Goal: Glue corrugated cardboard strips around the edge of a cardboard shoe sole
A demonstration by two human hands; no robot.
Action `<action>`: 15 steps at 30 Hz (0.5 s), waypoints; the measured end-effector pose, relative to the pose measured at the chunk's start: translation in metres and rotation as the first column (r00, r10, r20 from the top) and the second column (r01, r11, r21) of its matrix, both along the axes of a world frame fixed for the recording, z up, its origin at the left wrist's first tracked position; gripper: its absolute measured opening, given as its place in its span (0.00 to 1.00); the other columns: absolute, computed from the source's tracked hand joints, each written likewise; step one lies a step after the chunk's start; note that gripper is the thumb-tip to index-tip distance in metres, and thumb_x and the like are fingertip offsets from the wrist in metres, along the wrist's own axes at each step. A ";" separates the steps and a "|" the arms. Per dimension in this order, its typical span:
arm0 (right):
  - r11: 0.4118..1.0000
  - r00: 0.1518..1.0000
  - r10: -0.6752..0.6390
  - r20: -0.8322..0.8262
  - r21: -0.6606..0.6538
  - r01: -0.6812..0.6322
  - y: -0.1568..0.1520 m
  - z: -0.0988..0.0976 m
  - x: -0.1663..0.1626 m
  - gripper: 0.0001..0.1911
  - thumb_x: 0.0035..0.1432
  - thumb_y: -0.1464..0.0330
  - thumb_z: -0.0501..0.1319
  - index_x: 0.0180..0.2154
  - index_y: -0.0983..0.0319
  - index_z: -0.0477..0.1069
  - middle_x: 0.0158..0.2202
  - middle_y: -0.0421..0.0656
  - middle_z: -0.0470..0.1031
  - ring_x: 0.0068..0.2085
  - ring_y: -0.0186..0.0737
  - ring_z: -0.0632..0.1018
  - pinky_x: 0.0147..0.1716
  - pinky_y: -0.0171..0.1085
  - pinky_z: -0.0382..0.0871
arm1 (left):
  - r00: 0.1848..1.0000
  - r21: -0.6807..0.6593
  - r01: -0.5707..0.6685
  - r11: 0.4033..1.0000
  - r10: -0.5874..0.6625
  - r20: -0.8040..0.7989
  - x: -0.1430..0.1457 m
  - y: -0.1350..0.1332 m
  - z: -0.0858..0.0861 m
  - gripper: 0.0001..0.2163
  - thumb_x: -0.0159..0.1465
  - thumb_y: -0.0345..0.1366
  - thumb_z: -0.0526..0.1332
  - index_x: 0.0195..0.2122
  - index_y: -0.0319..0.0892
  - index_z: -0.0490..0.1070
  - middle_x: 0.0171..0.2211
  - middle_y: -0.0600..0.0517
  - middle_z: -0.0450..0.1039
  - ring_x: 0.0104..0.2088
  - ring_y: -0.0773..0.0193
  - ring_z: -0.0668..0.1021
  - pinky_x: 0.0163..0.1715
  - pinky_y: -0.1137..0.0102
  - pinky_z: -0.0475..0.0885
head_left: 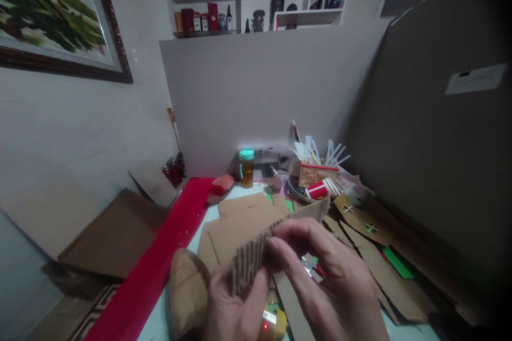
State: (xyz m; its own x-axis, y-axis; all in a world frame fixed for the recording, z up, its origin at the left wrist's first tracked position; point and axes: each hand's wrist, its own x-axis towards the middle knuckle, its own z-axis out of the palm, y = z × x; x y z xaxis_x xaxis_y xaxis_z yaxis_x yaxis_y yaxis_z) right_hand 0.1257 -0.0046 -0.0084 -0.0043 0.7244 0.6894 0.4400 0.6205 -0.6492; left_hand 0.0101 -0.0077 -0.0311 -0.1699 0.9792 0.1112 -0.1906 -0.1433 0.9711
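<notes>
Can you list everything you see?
table: one, pale, bottom
corrugated cardboard strip: one, brown, lower centre
cardboard pieces: many, brown, across table
long strip: one, red, left tabletop
lidded jar: one, amber and turquoise, far tabletop
box: one, tan, far right
thin strips: many, white, inside box
paper cups: several, red and white, near box
panels: two, grey, back and right
shelf: one, white, upper back
shelf items: many, mixed, on shelf
framed picture: one, multicoloured, left wall
left hand: one, gripping cardboard
right hand: one, touching cardboard
</notes>
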 end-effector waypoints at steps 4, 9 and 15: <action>0.998 0.999 -0.031 0.022 0.054 0.030 0.001 -0.003 -0.002 0.04 0.67 0.71 0.58 0.38 0.58 0.71 0.33 0.38 0.75 0.32 0.32 0.76 0.31 0.30 0.70 | 0.999 -0.018 0.009 1.000 -0.010 -0.047 -0.004 0.010 -0.015 0.05 0.51 0.37 0.73 0.21 0.44 0.83 0.22 0.50 0.81 0.27 0.51 0.81 0.29 0.66 0.77; 0.994 0.998 -0.048 0.033 0.100 0.044 -0.001 -0.006 -0.003 0.05 0.66 0.73 0.59 0.37 0.58 0.70 0.32 0.37 0.74 0.32 0.32 0.74 0.32 0.32 0.67 | 0.994 -0.023 0.025 0.999 -0.027 -0.108 -0.016 0.024 -0.030 0.15 0.50 0.45 0.73 0.11 0.46 0.77 0.14 0.51 0.72 0.20 0.54 0.77 0.24 0.64 0.76; 0.992 0.997 -0.057 0.048 0.113 0.051 0.003 -0.010 -0.003 0.06 0.64 0.73 0.58 0.33 0.59 0.67 0.29 0.36 0.70 0.29 0.32 0.72 0.32 0.34 0.63 | 0.991 -0.019 0.065 0.998 -0.067 -0.118 -0.012 0.019 -0.020 0.14 0.51 0.46 0.73 0.14 0.45 0.77 0.17 0.50 0.75 0.24 0.51 0.79 0.27 0.63 0.77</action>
